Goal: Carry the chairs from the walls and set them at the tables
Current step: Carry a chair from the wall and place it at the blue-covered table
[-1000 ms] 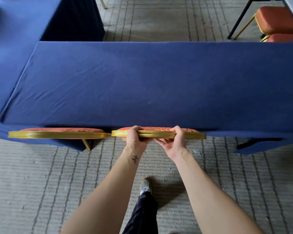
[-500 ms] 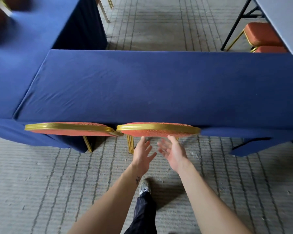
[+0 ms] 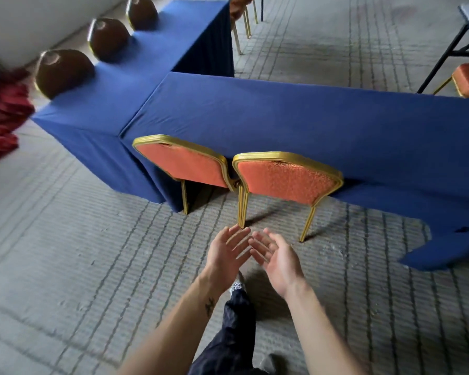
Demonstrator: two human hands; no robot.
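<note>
While both of my hands hang in the lower middle of the frame, my left hand and my right hand are empty, fingers straight and spread, palms half turned toward each other, gripping nothing. Just above them stands the orange-upholstered banquet chair with the gold metal frame, its back toward me and its seat tucked under the long table draped in dark blue cloth. A second orange and gold chair sits just beside it to the left, the two frames touching or nearly so. At the upper left, three brown-backed chairs line the far side of another blue-draped table. I judge these two chairs as set. The long table's near edge toward the right of the frame has no chair, so more carrying looks likely. No wall stock shows here.
</note>
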